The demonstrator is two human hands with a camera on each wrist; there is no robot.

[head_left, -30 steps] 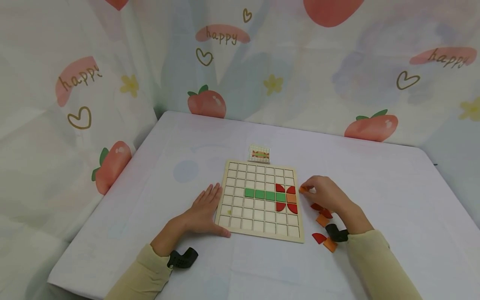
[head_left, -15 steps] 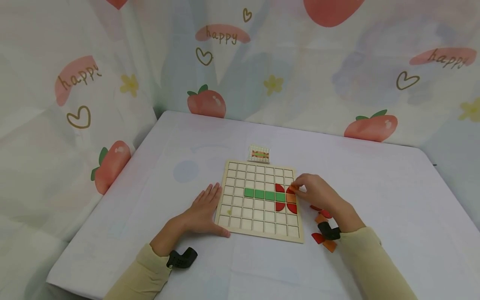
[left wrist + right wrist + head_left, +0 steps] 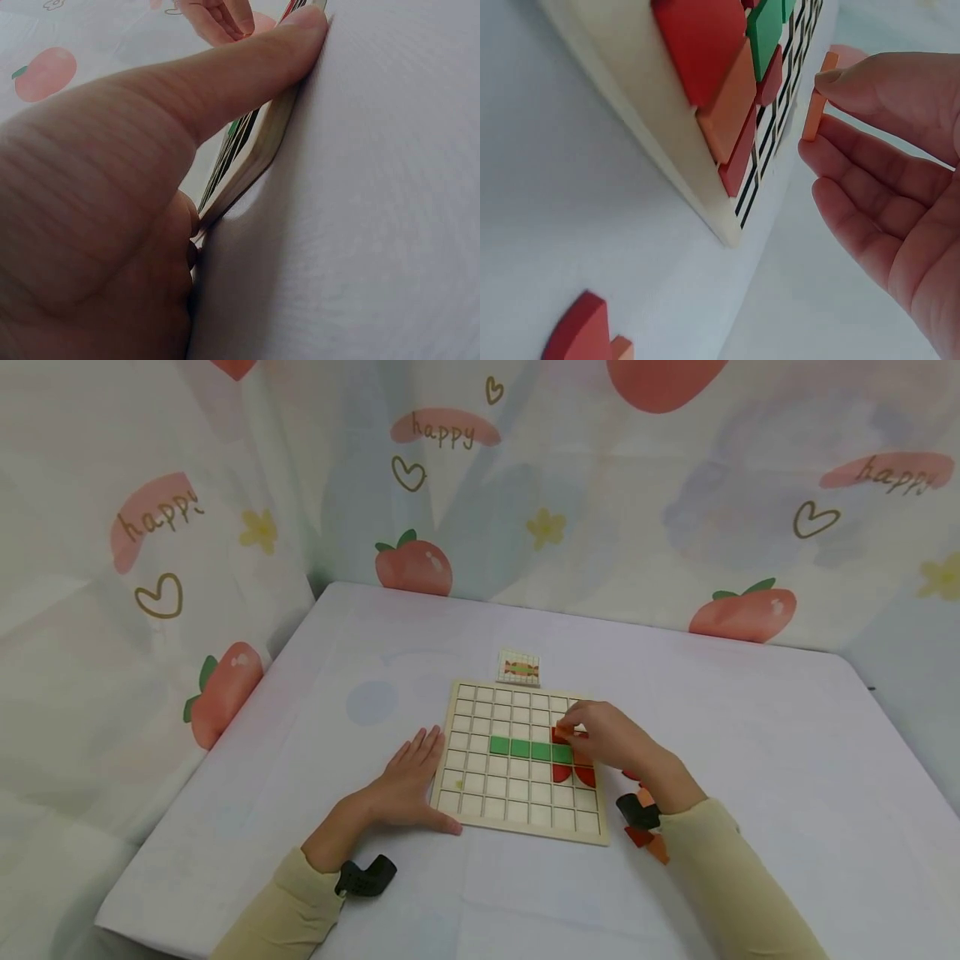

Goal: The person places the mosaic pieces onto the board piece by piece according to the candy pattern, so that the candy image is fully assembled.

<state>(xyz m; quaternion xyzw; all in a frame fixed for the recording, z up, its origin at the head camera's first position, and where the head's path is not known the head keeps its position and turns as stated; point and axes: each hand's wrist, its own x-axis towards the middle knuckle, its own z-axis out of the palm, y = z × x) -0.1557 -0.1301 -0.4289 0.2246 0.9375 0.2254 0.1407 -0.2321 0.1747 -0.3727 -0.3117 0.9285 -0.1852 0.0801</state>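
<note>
head view: my left hand (image 3: pixel 405 785) spread at left edge of grid board (image 3: pixel 517 810); my right hand (image 3: pixel 615 739) over its right side, near row of green squares (image 3: pixel 520 749). left wrist view: thumb straight along board's edge. right wrist view: i pinch orange tile (image 3: pixel 821 97) between thumb and fingers, over board.

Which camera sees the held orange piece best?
The right wrist view: the orange piece looks big there, pinched by the right hand. The head view shows it tiny; the left wrist view, not clearly.
</note>
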